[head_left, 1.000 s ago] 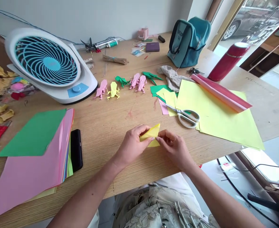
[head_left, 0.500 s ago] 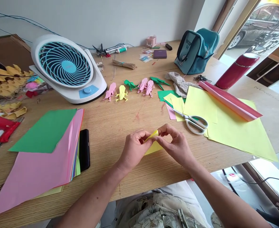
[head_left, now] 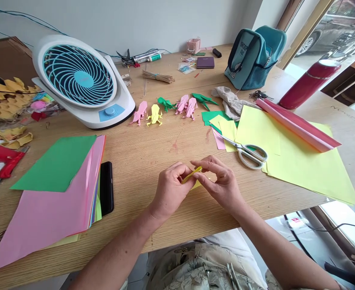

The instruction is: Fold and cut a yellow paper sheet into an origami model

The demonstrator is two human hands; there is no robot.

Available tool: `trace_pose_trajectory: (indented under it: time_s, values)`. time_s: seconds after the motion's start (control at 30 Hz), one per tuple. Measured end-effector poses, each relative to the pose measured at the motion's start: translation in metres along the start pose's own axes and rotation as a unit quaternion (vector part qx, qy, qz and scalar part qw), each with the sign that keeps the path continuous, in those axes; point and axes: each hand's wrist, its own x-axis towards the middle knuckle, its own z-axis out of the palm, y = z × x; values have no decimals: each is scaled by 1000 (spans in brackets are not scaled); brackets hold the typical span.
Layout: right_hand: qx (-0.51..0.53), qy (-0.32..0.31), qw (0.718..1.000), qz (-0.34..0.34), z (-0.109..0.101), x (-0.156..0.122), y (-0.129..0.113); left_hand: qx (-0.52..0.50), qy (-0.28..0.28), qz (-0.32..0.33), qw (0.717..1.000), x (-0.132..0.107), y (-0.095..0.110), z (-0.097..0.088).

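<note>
Between my two hands is a small piece of yellow paper (head_left: 192, 174), bent into a fold along its upper edge. My left hand (head_left: 174, 186) pinches its left side between thumb and fingers. On the other side my right hand (head_left: 219, 181) grips the fold, thumb below and index finger above. Part of the sheet is hidden behind my fingers. Beyond my hands stand several folded paper frogs, among them a yellow frog (head_left: 155, 115) and a pink frog (head_left: 139, 112). White-handled scissors (head_left: 251, 156) lie to the right of my right hand, partly over small paper pieces.
A stack of coloured paper (head_left: 53, 221) and a black phone (head_left: 106, 187) lie at left, with a fan (head_left: 81, 80) behind. Large yellow sheets (head_left: 310, 173), a red bottle (head_left: 310, 84) and a teal bag (head_left: 252, 60) occupy the right. Dry sticks (head_left: 157, 76) lie farther back.
The yellow paper's upper edge has been bent over into a narrower, flatter fold, and less of the sheet shows below. My right index finger has moved left across it. The view has shifted slightly.
</note>
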Motion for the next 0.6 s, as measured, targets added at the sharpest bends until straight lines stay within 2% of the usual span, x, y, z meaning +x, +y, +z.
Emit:
trace_pose_trajectory:
  time_s: [0.13,0.27,0.4,0.6]
  values:
    - [-5,11,1000,6,1,-1,0,19,10,15,1000,0,0,0]
    - [54,-2,998,12,0,1,2,10,11,24,1000,0,0,1]
    - [117,-14,992,52,-4,3,4,-44,-22,10,999,1,-1,0]
    - [144,-37,984,95,-10,5,3,-121,-67,-38,990,3,-1,-3]
